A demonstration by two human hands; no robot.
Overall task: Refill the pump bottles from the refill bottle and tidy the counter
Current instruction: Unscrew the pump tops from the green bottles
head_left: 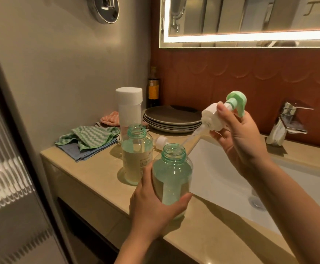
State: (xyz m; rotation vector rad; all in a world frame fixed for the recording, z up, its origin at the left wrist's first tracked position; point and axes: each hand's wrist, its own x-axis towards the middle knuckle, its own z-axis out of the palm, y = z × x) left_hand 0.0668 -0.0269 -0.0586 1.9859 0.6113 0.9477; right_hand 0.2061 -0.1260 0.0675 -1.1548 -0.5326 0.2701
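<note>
My left hand (153, 204) grips a clear green-tinted pump bottle (171, 178) with its neck open, held over the counter's front edge. My right hand (239, 138) holds a white and green pump head (222, 113) tilted above it, and its clear tube (189, 142) points down at the bottle's mouth. A second open bottle (136, 155), holding yellowish liquid, stands on the counter (90, 174) just behind. Behind that rises a tall clear refill bottle with a white cap (129, 105). A small white part (162, 141), possibly another pump head, lies between the bottles.
Folded green and blue cloths (86, 141) and a pink cloth (110, 118) lie at the counter's left. A stack of dark plates (171, 119) and a dark bottle (153, 86) stand at the back. The white sink (222, 180) and chrome tap (286, 122) lie to the right.
</note>
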